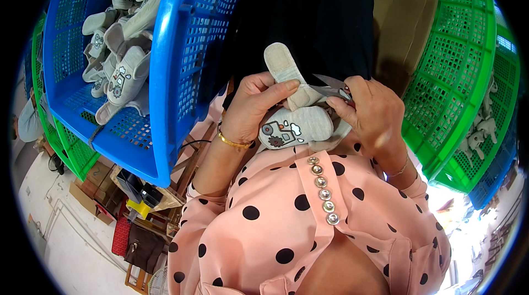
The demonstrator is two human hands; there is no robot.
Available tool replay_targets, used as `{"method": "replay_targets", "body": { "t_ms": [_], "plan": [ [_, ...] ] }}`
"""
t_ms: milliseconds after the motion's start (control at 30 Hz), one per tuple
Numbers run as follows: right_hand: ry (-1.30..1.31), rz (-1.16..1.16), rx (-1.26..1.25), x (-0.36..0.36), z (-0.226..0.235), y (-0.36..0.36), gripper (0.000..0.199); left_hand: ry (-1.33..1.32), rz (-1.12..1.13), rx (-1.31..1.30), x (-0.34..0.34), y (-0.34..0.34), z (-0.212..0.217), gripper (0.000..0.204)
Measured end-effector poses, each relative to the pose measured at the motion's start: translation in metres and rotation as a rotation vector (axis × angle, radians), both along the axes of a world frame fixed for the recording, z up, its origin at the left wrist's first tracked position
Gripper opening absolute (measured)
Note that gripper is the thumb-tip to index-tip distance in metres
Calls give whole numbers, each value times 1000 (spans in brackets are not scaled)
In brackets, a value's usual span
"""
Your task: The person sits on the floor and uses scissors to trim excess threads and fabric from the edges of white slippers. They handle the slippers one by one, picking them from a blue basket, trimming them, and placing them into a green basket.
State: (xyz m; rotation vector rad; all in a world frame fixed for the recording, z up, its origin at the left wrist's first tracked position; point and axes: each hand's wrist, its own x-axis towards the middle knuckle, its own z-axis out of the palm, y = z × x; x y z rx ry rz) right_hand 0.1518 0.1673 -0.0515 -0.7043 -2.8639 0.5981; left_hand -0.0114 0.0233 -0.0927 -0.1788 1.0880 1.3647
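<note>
My left hand (254,106) grips a pair of small grey baby shoes (295,124) in front of my chest; one shoe's beige sole points up and the other shows a little tractor picture. My right hand (370,114) holds small metal snips (332,89), their blades open at the upper shoe's edge. Both hands touch the shoes. I wear a pink blouse with black dots.
A blue plastic basket (171,74) on my left holds several more grey baby shoes (122,69). Green baskets (460,80) stand on my right, one with a few shoes. Another green basket edge (60,140) sits behind the blue one. Stools and boxes lie on the floor below left.
</note>
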Motion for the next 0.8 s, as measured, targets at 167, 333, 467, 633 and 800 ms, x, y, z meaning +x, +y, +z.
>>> {"method": "replay_targets", "body": {
  "t_ms": [167, 333, 467, 633, 800],
  "plan": [
    [19, 13, -3, 1, -2, 1, 30, -20, -1, 3, 0, -2, -2, 13],
    [37, 21, 1, 2, -6, 1, 30, -17, 8, 2, 2, 0, 0, 13],
    [71, 2, -41, 1, -13, 0, 31, -26, 4, 2, 2, 0, 0, 14],
    [128, -122, -476, 2, -19, 10, 35, -29, -33, 2, 4, -2, -5, 15],
    [41, 149, -235, 5, -13, 31, 37, -20, -31, 15, 4, -3, -6, 16]
  ]
}}
